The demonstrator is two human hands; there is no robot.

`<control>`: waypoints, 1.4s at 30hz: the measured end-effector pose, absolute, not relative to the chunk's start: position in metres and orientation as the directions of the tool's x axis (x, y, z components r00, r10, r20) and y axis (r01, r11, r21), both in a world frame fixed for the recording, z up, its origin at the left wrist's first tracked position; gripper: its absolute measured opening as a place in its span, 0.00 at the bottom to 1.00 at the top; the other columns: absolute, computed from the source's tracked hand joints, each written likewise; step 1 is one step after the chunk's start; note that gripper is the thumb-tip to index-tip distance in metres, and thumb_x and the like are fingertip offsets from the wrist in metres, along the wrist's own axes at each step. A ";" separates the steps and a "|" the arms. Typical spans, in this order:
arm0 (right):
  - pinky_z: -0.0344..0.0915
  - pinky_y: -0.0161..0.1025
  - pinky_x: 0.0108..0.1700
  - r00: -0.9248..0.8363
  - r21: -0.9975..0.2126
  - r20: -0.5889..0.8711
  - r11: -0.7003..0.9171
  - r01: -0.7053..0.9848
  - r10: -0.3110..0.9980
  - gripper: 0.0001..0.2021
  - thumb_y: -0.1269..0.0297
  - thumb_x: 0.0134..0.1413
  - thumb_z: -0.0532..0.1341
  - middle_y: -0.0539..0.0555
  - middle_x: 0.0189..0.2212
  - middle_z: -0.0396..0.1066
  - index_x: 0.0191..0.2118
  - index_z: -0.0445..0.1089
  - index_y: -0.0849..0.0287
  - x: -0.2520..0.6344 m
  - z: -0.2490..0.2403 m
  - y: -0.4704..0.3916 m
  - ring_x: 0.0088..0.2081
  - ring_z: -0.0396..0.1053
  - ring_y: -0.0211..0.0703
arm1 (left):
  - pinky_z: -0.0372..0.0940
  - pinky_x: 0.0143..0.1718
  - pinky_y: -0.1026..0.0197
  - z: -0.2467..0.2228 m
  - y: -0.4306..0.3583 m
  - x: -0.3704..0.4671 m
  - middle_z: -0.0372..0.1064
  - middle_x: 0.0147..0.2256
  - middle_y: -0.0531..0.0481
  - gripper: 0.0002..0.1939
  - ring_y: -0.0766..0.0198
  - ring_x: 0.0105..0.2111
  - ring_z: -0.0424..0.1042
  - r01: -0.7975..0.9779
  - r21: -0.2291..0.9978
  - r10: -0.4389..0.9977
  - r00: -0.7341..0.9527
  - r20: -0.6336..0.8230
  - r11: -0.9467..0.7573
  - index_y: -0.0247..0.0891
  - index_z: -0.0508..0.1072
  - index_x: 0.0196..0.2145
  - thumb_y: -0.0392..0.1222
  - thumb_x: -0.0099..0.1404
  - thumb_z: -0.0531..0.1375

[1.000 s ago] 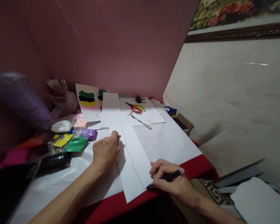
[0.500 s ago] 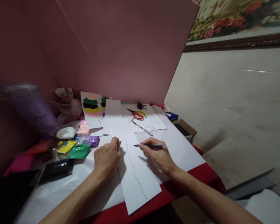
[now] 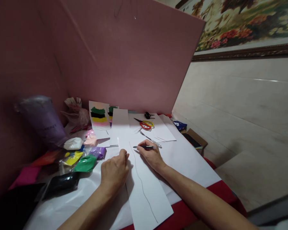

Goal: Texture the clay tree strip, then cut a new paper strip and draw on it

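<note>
My right hand (image 3: 151, 156) grips a dark pen (image 3: 147, 147), its tip pointing left, close to the upper part of a thin wavy line. That line runs lengthwise down a long white paper strip (image 3: 156, 195). At the strip's left edge my left hand (image 3: 114, 171) rests with its fingers curled closed; whatever may be in them is hidden. Beyond the right hand lie a fork (image 3: 151, 139) and a pair of scissors (image 3: 146, 124) with red and yellow handles.
Coloured packets, among them a green packet (image 3: 85, 163) and a black packet (image 3: 61, 185), crowd the left side. A painted colour card (image 3: 99, 116) leans at the back by the pink panel (image 3: 124, 64). An open cardboard box (image 3: 198, 139) stands right of the table.
My right hand has moved the pen left, bringing its tip closer to the wavy line. My left hand keeps its place at the strip's edge. The camera view has shifted, so everything appears lower.
</note>
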State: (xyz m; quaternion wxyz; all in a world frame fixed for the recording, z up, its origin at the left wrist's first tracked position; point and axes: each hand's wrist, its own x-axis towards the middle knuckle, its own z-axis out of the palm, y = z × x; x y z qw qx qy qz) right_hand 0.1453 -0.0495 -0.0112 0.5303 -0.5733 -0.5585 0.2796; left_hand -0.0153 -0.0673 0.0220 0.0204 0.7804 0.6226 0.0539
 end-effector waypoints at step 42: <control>0.63 0.34 0.28 0.164 -0.927 0.258 0.196 0.319 0.952 0.06 0.63 0.48 0.63 0.48 0.21 0.68 0.25 0.72 0.59 0.143 -0.017 -0.055 0.25 0.65 0.38 | 0.57 0.27 0.58 0.021 -0.067 -0.015 0.77 0.30 0.42 0.18 0.49 0.32 0.76 0.965 0.114 0.970 0.229 0.078 -0.237 0.40 0.70 0.41 0.41 0.71 0.41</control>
